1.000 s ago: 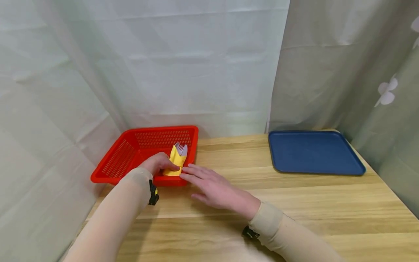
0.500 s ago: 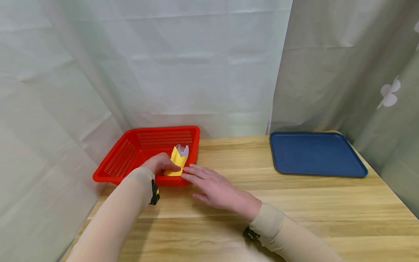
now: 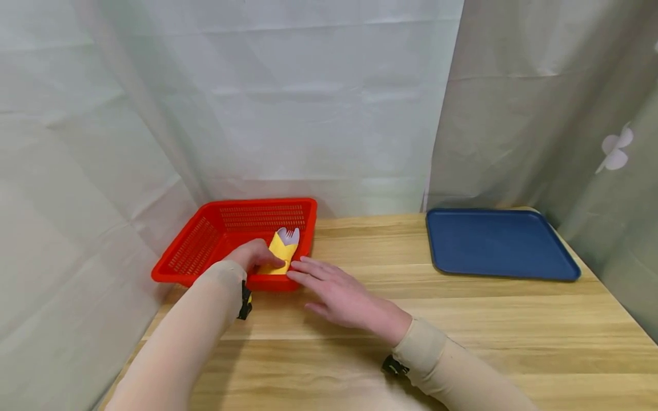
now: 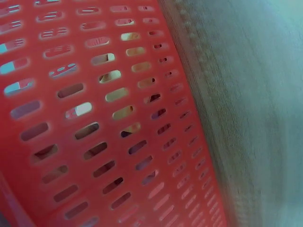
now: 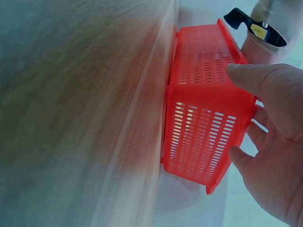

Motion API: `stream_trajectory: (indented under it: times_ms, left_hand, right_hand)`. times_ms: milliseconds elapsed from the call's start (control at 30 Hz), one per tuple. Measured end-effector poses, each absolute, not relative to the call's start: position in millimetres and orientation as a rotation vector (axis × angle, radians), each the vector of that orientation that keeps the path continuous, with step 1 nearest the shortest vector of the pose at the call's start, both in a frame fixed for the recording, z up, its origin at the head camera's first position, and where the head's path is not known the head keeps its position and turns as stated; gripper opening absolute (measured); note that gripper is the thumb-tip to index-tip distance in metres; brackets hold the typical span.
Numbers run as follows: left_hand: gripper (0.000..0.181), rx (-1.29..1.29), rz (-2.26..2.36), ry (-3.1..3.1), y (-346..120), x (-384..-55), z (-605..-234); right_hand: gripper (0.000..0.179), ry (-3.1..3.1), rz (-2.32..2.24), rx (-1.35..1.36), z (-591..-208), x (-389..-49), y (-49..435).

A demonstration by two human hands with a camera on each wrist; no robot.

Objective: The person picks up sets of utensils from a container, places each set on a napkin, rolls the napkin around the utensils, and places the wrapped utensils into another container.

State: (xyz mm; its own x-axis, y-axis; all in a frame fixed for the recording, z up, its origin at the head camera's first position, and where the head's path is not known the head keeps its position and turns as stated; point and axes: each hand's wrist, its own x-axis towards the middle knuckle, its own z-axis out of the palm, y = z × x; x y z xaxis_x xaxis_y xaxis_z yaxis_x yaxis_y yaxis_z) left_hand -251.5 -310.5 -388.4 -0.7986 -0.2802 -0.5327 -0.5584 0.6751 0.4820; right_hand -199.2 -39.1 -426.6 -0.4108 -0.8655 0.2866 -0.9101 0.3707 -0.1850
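A red plastic basket (image 3: 241,206) stands at the left of the table. In its near right part lies a yellow napkin pouch (image 3: 281,250), the tips of a fork and other light cutlery (image 3: 291,234) poking out. My left hand (image 3: 253,254) reaches over the near rim and holds the pouch's lower end, thumb on top; its other fingers are hidden. At the near right corner, my right hand (image 3: 336,292) has its extended fingertips right at the rim. In the right wrist view, its thumb (image 5: 251,78) overlaps the basket's side. The left wrist view shows mostly slotted basket wall (image 4: 109,142).
A dark blue tray (image 3: 498,242) lies at the back right of the wooden table (image 3: 370,251). Pale curtains (image 3: 319,103) hang behind and on both sides, close to the basket's far left corner.
The cutlery tips have sunk slightly lower inside the basket, with the left hand still at the pouch. The whole view has shifted a little; the right hand keeps its place by the rim.
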Motion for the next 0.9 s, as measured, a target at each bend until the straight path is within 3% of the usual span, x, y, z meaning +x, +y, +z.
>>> stream_trajectory:
  times_ms: [900]
  left_hand:
    - [0.055, -0.602, 0.802, 2.514, -312, -241, -371]
  right_hand:
    - [0.080, -2.471, 0.500, 1.631, -424, -199, -38]
